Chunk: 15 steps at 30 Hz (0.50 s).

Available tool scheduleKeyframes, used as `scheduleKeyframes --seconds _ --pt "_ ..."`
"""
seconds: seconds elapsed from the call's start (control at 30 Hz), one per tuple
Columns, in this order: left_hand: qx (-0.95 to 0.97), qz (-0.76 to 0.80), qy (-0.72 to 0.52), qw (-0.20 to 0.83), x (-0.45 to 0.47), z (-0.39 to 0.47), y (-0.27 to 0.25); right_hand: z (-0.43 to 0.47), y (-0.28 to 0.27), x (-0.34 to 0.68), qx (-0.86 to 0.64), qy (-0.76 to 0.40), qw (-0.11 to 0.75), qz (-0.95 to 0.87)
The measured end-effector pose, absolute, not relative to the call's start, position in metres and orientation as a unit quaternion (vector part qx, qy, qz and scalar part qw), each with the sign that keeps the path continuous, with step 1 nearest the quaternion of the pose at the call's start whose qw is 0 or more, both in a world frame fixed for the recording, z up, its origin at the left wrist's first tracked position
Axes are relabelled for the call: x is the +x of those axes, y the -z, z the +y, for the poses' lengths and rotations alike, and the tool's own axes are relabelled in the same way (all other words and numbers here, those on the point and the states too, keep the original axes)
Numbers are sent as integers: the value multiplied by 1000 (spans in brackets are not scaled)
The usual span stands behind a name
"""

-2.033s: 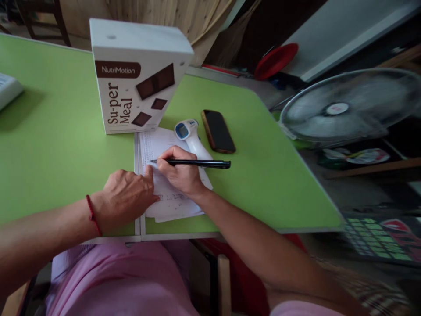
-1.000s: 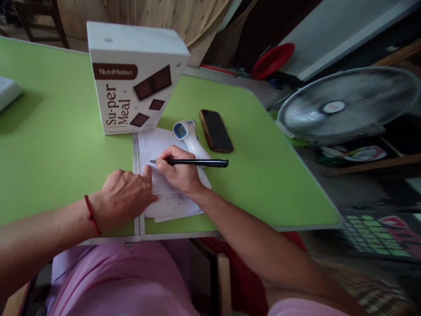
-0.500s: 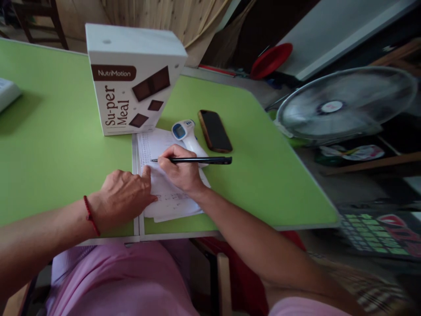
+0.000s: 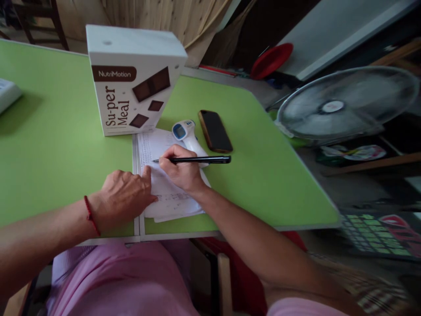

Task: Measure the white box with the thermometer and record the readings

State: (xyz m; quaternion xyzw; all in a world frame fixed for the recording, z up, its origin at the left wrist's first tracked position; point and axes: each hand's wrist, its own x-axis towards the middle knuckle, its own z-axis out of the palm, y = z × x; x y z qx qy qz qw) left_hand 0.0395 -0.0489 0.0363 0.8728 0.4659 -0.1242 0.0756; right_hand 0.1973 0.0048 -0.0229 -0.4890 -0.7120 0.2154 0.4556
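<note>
A black pen (image 4: pixel 210 159) is gripped in my right hand (image 4: pixel 182 169), its tip at the writing on a white sheet of paper (image 4: pixel 173 206). My left hand (image 4: pixel 126 193) lies on the left edge of the sheet, fingers stretched out, with the index fingertip near the lines of handwriting. A red cord bracelet circles my left wrist. Behind my right hand, a white and blue infrared thermometer (image 4: pixel 189 134) rests on the paper, partly hidden by that hand. The white NutriMotion box (image 4: pixel 128 87) stands upright at the top of the sheet.
To the right of the thermometer lies a phone (image 4: pixel 215 131) on the green table (image 4: pixel 263 184). A fan (image 4: pixel 332 106) stands beyond the table's right edge. Part of a white object (image 4: pixel 8 94) shows at the far left. A red basin (image 4: pixel 272 60) is in the background.
The pen and my right hand have shifted very slightly, the tip a little to the right on the paper. My left hand stays in place.
</note>
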Motion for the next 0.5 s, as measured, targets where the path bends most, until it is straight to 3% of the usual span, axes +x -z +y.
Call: scheduleKeyframes --seconds 0.5 --pt "873 467 120 77 38 -49 -35 5 21 198 -493 -229 456 -704"
